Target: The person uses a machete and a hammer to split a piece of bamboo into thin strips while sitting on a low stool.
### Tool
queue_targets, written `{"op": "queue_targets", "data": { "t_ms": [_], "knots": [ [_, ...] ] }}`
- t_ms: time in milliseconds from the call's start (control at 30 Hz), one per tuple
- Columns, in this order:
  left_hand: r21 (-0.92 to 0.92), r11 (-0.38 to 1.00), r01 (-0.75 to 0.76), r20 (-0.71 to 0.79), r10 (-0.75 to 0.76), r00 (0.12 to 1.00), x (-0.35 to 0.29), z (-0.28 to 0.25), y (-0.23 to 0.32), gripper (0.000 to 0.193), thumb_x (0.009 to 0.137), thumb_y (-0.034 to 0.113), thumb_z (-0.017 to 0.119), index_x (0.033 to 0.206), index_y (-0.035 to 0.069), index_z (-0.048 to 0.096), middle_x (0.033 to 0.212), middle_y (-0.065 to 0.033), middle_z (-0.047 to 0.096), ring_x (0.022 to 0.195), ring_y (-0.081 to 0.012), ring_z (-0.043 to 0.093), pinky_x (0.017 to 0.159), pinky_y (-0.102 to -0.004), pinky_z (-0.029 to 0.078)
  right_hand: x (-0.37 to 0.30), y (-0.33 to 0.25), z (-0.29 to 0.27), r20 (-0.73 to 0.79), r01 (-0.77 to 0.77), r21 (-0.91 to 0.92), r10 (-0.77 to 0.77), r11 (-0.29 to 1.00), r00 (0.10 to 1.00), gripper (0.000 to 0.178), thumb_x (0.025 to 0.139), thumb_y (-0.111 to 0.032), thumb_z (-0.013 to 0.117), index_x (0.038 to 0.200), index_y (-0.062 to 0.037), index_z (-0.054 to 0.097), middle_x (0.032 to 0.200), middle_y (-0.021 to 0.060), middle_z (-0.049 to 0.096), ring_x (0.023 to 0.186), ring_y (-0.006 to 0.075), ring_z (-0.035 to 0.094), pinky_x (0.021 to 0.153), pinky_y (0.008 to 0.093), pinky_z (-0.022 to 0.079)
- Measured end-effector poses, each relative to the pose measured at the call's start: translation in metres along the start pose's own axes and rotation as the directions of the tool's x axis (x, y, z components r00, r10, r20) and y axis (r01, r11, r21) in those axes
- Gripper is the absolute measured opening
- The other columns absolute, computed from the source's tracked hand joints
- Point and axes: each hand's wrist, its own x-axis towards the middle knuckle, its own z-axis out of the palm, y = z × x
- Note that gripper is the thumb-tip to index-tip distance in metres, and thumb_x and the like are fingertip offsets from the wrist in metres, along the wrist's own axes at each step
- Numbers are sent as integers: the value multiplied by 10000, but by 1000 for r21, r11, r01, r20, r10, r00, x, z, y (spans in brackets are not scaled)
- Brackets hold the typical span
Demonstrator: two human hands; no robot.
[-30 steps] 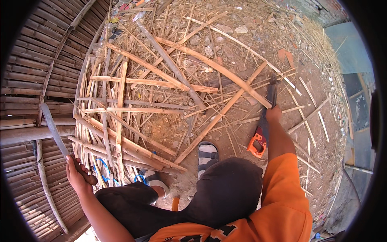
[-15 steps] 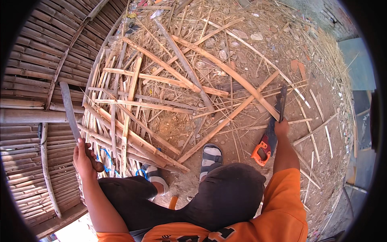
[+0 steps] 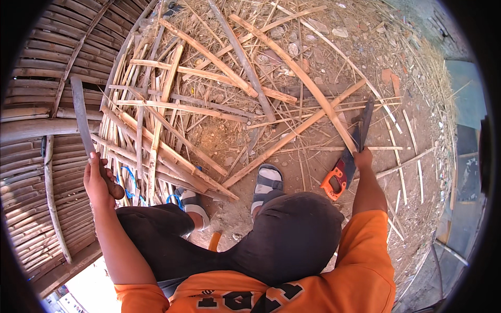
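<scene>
Your right hand (image 3: 364,156) is closed on the near end of a long slat (image 3: 310,86), though you can't see all of its fingers. From that hand the slat runs away and to the left, its long axis slanting across the ground toward the top of the view, so nearly all its length lies ahead of your right side. Your right hand is the nearer one by far; your left hand (image 3: 99,185) is well apart from it, near the wall, wrapped around the grip of a long knife (image 3: 82,115) whose blade points up and slightly left, away from the slat. Just beside your right hand, on its left, is a saw (image 3: 344,166), orange grip toward you and dark blade running up past your knuckles; the slat's end overlaps that blade in view, and you can't tell whether they touch. Further along, a second slat (image 3: 284,141) crosses yours at a slant, making an X and standing in the way of a clear sweep to the left. Your right sandal (image 3: 269,185) is near its lower end. Beyond your left sandal (image 3: 195,206) lies a pile (image 3: 180,107) of split pieces, with a blue strap (image 3: 130,180) at its lower edge. The bamboo wall (image 3: 49,73) closes off your left side, and straw and stones litter the ground ahead.
</scene>
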Motion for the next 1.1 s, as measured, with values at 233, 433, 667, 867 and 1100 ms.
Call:
{"op": "queue_targets", "data": {
  "t_ms": [233,433,667,867,1100],
  "knots": [
    [-3,1000,-2,34,2,999,-1,-11,-5,368,978,421,697,1076,71,636,865,-7,634,596,-58,509,524,-214,416,-35,-15,3,-12,-6,-23,6,1000,1000,442,783,-228,785,1103,51,664,1007,279,715,992,445,692,886,489,541],
    [-106,994,7,-7,-8,1000,-12,-19,9,325,980,399,698,1045,87,635,857,-6,643,591,-59,504,534,-217,411,-62,3,-18,-108,46,186,-26,982,994,318,785,-195,783,984,29,676,868,208,700,826,372,684,761,458,522],
    [-238,971,-1,61,15,998,-20,-30,19,344,978,418,693,1046,86,636,862,-2,636,608,-64,526,532,-218,429,-99,-8,-138,-250,90,763,163,640,954,213,848,-91,729,949,-29,553,792,29,548,671,127,522,629,294,443],
    [-294,956,-14,53,31,998,-25,-41,20,380,969,422,708,1025,58,618,837,-18,644,582,-78,525,520,-243,420,-125,-75,-322,-379,353,914,107,200,919,195,946,3,662,877,-35,483,884,70,567,892,186,690,970,405,619],
    [-384,921,-61,21,75,997,-18,-66,10,411,963,442,706,1006,40,634,828,-20,638,584,-74,525,510,-236,423,-154,-154,-513,-577,579,751,-111,316,809,250,937,-64,724,867,-75,485,906,43,573,953,155,675,931,347,625]
  ]
}}
